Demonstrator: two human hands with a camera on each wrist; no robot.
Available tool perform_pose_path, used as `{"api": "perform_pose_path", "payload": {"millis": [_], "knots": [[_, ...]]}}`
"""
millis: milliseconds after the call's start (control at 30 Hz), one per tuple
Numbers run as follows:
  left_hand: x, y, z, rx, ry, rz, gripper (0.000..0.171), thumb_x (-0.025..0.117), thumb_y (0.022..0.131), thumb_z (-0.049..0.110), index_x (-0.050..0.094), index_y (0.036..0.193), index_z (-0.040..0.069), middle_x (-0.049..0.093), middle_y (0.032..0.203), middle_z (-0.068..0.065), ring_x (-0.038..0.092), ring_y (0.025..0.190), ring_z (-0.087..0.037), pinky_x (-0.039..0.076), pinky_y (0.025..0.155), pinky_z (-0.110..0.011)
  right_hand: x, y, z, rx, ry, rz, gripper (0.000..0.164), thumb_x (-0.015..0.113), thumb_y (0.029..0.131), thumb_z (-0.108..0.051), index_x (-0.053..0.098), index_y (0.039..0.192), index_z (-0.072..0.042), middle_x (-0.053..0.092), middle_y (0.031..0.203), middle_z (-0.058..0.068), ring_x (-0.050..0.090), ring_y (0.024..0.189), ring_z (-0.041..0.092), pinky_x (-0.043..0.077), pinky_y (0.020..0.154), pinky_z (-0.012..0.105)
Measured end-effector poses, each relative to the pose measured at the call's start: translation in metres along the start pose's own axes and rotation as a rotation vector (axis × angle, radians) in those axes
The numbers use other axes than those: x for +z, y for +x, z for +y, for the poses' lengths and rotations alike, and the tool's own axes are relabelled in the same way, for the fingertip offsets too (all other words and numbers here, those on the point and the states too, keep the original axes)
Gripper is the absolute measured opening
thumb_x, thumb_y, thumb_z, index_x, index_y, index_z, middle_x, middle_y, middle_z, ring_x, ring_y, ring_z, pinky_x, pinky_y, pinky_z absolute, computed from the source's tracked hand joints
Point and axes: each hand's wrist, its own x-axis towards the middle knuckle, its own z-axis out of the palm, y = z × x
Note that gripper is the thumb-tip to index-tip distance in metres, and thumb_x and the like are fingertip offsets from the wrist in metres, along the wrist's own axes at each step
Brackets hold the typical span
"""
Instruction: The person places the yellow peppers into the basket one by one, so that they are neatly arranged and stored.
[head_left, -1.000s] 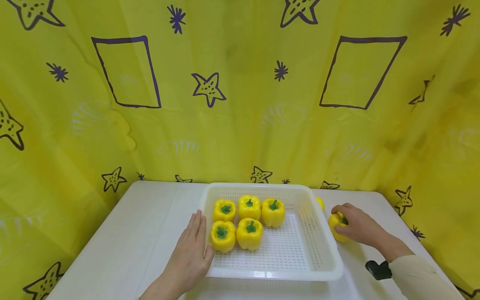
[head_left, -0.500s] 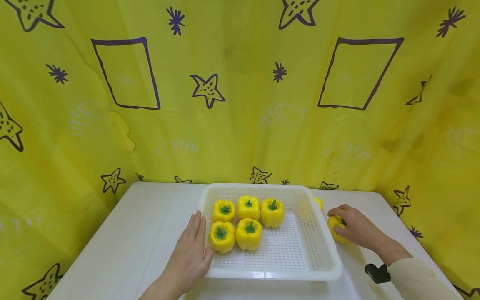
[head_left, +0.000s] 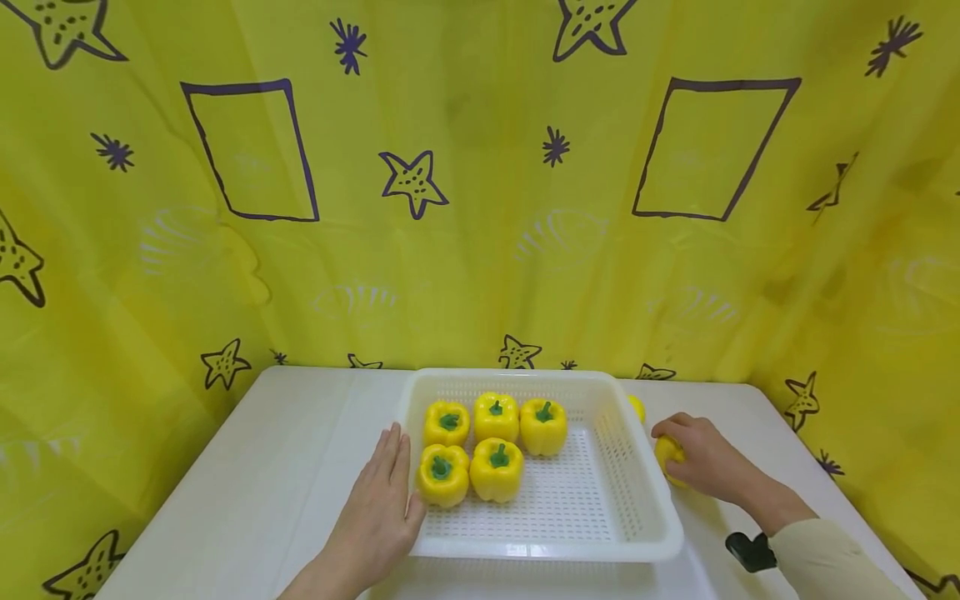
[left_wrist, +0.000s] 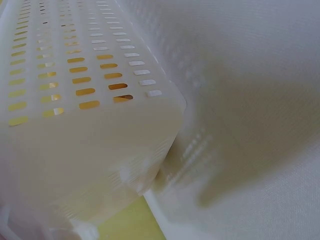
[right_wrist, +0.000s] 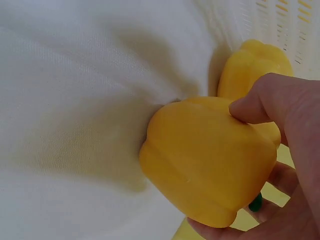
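Note:
In the head view my right hand (head_left: 701, 457) grips a yellow bell pepper (head_left: 667, 460) on the table, right of a white plastic basket (head_left: 555, 550). The right wrist view shows the thumb on one side of this bell pepper (right_wrist: 205, 160) and fingers round the other, with a bit of green stem (right_wrist: 256, 202) near them. My left hand (head_left: 378, 508) lies with straight fingers along the basket's left wall. Several yellow bell peppers, such as the front one (head_left: 497, 471), stand stem up in the basket's left part. The left wrist view shows only the slotted basket wall (left_wrist: 90, 150) and the table.
Another yellow bell pepper (head_left: 637, 408) sits behind the held one, partly hidden by the basket rim. A dark object (head_left: 750, 552) is by the right sleeve. Yellow curtains (head_left: 480, 250) with star drawings hang behind the white table (head_left: 225, 492).
My right hand has shifted slightly left and turned with the bell pepper, whose green stem no longer shows in the head view. The left hand keeps its place on the basket.

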Motion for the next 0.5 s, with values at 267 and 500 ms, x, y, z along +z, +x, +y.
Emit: {"api": "perform_pose_path", "payload": {"millis": [267, 500], "knots": [[0.0009, -0.0008, -0.0001, 0.013, -0.009, 0.01, 0.069, 0.051, 0.095, 0.025, 0.029, 0.151, -0.009, 0.015, 0.164, -0.023, 0.015, 0.153, -0.038, 0.025, 0.12, -0.055, -0.0045, -0.0004, 0.0009, -0.003, -0.024, -0.019, 0.028, 0.072, 0.07, -0.005, 0.069, 0.097, -0.01, 0.064, 0.099, 0.006, 0.053, 0.082, 0.022, 0.049, 0.071, 0.04], [0.0009, -0.0006, 0.0001, 0.004, -0.01, 0.004, 0.069, 0.05, 0.096, 0.025, 0.029, 0.151, -0.009, 0.014, 0.165, -0.022, 0.015, 0.153, -0.038, 0.026, 0.118, -0.059, -0.0091, -0.0016, 0.0032, -0.033, -0.029, -0.018, 0.028, 0.073, 0.07, -0.005, 0.07, 0.097, -0.009, 0.065, 0.099, 0.005, 0.054, 0.082, 0.018, 0.05, 0.069, 0.036]]}}
